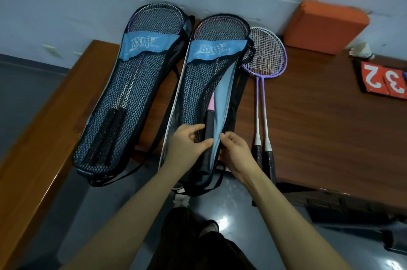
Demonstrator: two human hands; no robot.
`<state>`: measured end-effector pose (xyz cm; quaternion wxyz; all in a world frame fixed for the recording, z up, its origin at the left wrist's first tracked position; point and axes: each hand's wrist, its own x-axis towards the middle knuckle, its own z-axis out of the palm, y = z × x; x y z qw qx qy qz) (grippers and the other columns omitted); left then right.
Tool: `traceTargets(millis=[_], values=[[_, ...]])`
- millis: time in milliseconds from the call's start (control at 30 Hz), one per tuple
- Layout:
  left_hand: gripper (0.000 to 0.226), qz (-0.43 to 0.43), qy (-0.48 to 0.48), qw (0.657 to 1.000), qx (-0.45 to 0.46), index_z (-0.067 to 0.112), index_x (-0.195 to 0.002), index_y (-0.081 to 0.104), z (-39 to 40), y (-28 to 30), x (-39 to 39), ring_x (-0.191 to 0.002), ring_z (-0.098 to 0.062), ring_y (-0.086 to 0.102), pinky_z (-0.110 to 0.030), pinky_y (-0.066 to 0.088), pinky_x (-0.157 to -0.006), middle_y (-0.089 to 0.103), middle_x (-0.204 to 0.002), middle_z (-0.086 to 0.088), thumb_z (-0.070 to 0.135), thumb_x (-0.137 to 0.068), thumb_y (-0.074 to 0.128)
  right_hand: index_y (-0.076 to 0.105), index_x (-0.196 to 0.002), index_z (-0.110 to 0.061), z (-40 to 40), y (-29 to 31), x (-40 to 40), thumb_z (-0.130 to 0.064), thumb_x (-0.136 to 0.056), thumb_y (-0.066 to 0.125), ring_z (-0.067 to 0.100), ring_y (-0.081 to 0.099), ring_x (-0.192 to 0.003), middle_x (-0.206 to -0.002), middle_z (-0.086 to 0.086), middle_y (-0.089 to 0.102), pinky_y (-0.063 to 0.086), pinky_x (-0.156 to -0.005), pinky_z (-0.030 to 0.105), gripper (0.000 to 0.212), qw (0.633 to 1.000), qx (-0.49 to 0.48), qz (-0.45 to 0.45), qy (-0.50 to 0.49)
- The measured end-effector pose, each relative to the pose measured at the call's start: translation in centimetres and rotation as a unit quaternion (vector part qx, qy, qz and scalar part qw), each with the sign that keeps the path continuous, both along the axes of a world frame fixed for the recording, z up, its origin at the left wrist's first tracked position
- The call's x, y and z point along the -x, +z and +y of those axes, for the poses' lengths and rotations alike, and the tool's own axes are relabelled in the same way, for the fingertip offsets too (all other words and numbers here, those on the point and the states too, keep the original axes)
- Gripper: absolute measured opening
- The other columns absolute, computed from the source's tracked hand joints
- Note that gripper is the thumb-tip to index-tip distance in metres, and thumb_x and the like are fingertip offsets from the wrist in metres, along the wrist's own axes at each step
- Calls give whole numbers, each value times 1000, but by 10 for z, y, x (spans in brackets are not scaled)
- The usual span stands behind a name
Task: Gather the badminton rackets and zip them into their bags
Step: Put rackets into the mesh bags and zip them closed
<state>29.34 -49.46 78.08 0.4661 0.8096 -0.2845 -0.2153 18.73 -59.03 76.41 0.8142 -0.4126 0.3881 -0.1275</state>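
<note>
Two blue-and-black mesh racket bags lie on the brown table (319,128). The left bag (123,102) is closed, with rackets inside. The middle bag (198,98) gapes open along its right side, showing a pink racket with a black grip (209,124) inside. My left hand (189,142) pinches the mesh flap beside that grip. My right hand (235,148) pinches the bag's right edge near the zipper. Two purple rackets (264,65) lie loose on the table to the right of the bag.
An orange cushion (323,25) leans at the wall behind. A red score card (383,81) and a white shuttlecock (362,50) sit at the far right. Both bags overhang the table's front edge above the dark floor (231,208).
</note>
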Motion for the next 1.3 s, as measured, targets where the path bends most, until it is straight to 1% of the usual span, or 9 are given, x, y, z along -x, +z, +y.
traceTargets(millis=[100, 167, 300, 433, 567, 767, 1000, 1133, 1300], values=[[50, 5, 3, 1000, 6, 13, -113, 65, -9, 4, 7, -73, -8, 49, -7, 39, -63, 53, -88, 1, 25, -67, 81, 55, -92, -11, 1, 9, 16, -13, -92, 56, 18, 63, -68, -77, 5, 66, 51, -62, 29, 3, 999, -8, -36, 10], [51, 35, 17, 999, 0, 14, -113, 65, -12, 3, 10, -78, -8, 53, -10, 41, -67, 58, -91, 0, 26, -67, 82, 57, -98, -9, 4, 13, 29, -10, -83, 65, 16, 62, -68, -75, 3, 63, 49, -60, 26, 17, 997, 6, -44, 60], [45, 127, 24, 991, 20, 13, -114, 65, -19, 9, 13, -92, -11, 61, -21, 48, -83, 68, -102, -6, 22, -72, 78, 51, -109, -1, 8, 20, 51, -1, -68, 70, 25, 58, -78, -84, 16, 55, 49, -82, 38, 46, 994, 15, -42, 101], [33, 120, 6, 992, 37, 10, -110, 67, -26, 14, 18, -87, -6, 63, -16, 50, -80, 68, -98, -1, 14, -78, 72, 49, -115, 2, 2, 30, 65, 8, -77, 63, 25, 58, -82, -91, 16, 57, 46, -83, 39, 41, 995, 32, -36, 89], [26, 126, 11, 990, 58, 12, -106, 69, -30, 20, 21, -87, -11, 65, -21, 51, -80, 68, -89, 4, 9, -80, 69, 53, -104, -6, 0, 35, 74, 5, -77, 66, 24, 60, -83, -87, 7, 62, 48, -83, 39, 32, 991, 83, -22, 101], [21, 108, -21, 990, 85, 23, -96, 71, -29, 37, 20, -84, -15, 67, -25, 55, -81, 71, -86, -2, 12, -79, 70, 60, -91, -2, -1, 26, 81, 8, -80, 63, 24, 63, -72, -81, 14, 63, 53, -74, 37, 16, 995, 99, 7, -5], [26, 151, -62, 980, 114, 21, -103, 69, -34, 36, 30, -83, -13, 68, -23, 54, -79, 71, -87, -2, 10, -79, 70, 63, -112, -17, -7, 30, 78, -5, -85, 63, 11, 63, -70, -69, -5, 63, 51, -66, 22, 29, 980, 193, -37, -28], [40, 28, -166, 985, 39, 21, -128, 54, -45, 23, 41, -104, -8, 59, -15, 46, -89, 63, -111, 2, 16, -88, 60, 67, -102, -19, -7, 24, 87, -4, -89, 58, 10, 63, -76, -78, -2, 67, 53, -72, 21, 23, 959, 267, 16, -94], [52, -129, -320, 934, -94, 21, -143, 30, -47, -2, 44, -128, -18, 39, -38, 35, -106, 44, -140, 0, 28, -95, 47, 65, -95, -15, -12, 9, 105, -9, -94, 51, 18, 64, -89, -91, 1, 68, 51, -77, 25, 15, 943, 284, 135, -114]])
